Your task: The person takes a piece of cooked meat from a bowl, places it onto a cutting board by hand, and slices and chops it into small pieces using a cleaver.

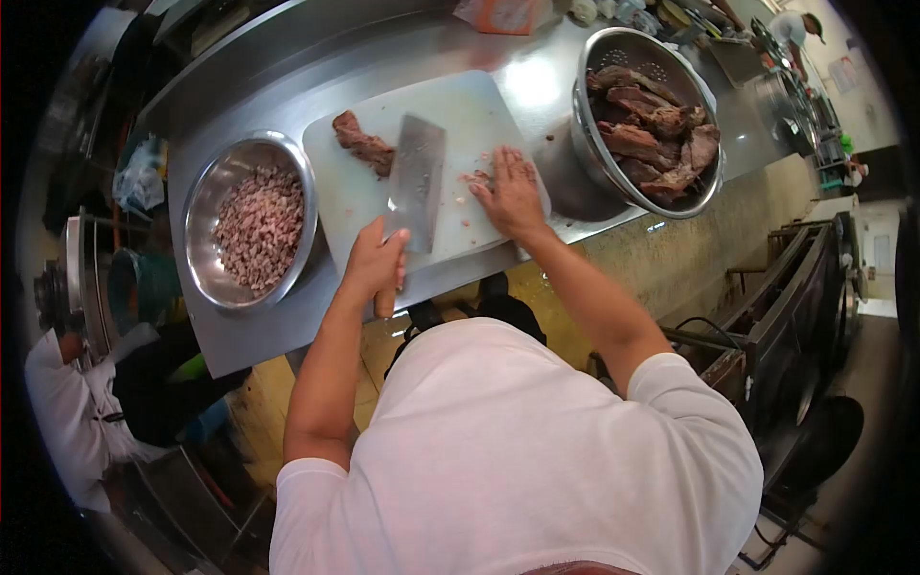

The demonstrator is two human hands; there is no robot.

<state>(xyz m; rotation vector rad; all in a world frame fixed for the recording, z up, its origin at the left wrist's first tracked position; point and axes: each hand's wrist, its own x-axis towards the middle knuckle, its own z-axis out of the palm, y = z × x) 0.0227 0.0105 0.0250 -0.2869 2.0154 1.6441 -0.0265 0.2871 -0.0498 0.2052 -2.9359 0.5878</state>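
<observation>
My left hand (377, 259) is wrapped round the wooden handle of a cleaver (419, 177), whose broad blade lies over the white cutting board (470, 105). Partly behind the blade rests a piece of cooked meat (362, 144). My right hand (512, 196) is flat on the board's right side, fingers stretched out, beside small meat scraps (474, 178). To the left of the board stands a steel bowl (196, 244) with diced meat (259, 230) in it. On the right, a steel colander (589, 134) holds several large chunks of cooked meat (652, 129).
Everything stands on a steel worktable (230, 350). An orange-and-white package (503, 14) and assorted items lie along its back edge. A person in white (77, 402) is at the far left, and another person (793, 31) is at the upper right. Dark metal equipment (776, 307) stands to the right.
</observation>
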